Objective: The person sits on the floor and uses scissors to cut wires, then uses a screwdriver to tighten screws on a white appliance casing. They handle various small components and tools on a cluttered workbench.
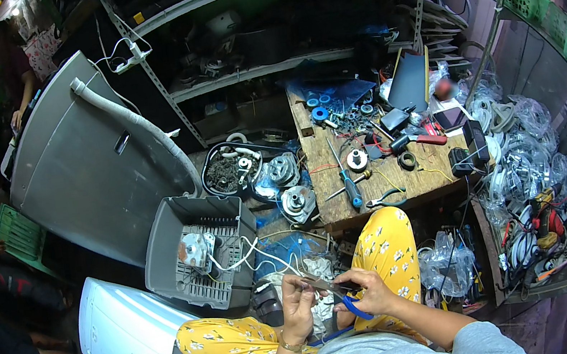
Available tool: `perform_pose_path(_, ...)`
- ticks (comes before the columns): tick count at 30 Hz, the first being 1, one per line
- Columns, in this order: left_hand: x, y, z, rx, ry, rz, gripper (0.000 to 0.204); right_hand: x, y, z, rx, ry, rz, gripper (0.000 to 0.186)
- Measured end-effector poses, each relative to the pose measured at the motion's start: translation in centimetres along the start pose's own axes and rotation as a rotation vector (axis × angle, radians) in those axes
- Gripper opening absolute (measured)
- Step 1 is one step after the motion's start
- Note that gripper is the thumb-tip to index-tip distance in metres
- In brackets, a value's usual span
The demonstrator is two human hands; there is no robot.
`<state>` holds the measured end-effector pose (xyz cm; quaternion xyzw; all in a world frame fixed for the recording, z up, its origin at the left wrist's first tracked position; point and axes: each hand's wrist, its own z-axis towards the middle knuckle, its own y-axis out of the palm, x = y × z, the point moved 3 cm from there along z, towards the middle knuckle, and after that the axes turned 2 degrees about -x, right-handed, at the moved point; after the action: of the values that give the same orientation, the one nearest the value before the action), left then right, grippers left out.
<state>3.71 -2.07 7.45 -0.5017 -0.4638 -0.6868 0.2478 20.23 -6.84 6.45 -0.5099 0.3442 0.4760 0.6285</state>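
Note:
My right hand [365,291] is closed around blue-handled scissors [355,307], whose metal blades point left toward my other hand. My left hand [297,301] is pinched by the blade tips; what its fingers grip is too small to make out. Both hands are held over my lap, between my knees in yellow flowered trousers. White cable [239,262] runs from a metal motor [195,250] in a grey slotted crate [163,266] toward the floor in front of my hands. A pale crumpled cloth or bag [320,269] lies just beyond them.
A wooden bench [335,207] ahead holds a screwdriver [347,181], pliers [387,199], a red-handled hammer [420,139] and small parts. Motors [297,204] sit left of it. A white appliance casing [128,336] lies at left; bagged parts [522,143] are heaped at right. Other people's limbs show far left.

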Motion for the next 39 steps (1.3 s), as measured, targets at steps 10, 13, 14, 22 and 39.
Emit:
perform_pose_path(10, 0.7, 0.3, 0.1, 0.113, 0.110, 0.404, 0.010, -1.3, -0.9, 0.3, 0.087, -0.114, -0.151, 0.043)
perform_pose_path(13, 0.2, 0.0, -0.2, 0.170, 0.151, 0.544, 0.006, -1.3, -1.0, 0.2, 0.089, -0.137, -0.206, 0.043)
perform_pose_path(14, 0.2, 0.0, -0.2, 0.202, 0.145, 0.530, 0.007, -1.3, -1.0, 0.2, 0.088, -0.144, -0.226, 0.043)
perform_pose_path(22, 0.8, -0.1, -0.2, 0.165, 0.130, 0.568, 0.015, -1.8, -1.7, 0.7, 0.025, -0.157, -0.294, 0.041)
perform_pose_path(39, 0.7, -0.2, 0.0, -0.010, 0.167, 0.650, 0.016, -2.0, -1.4, 0.0, 0.073, -0.169, -0.255, 0.043)
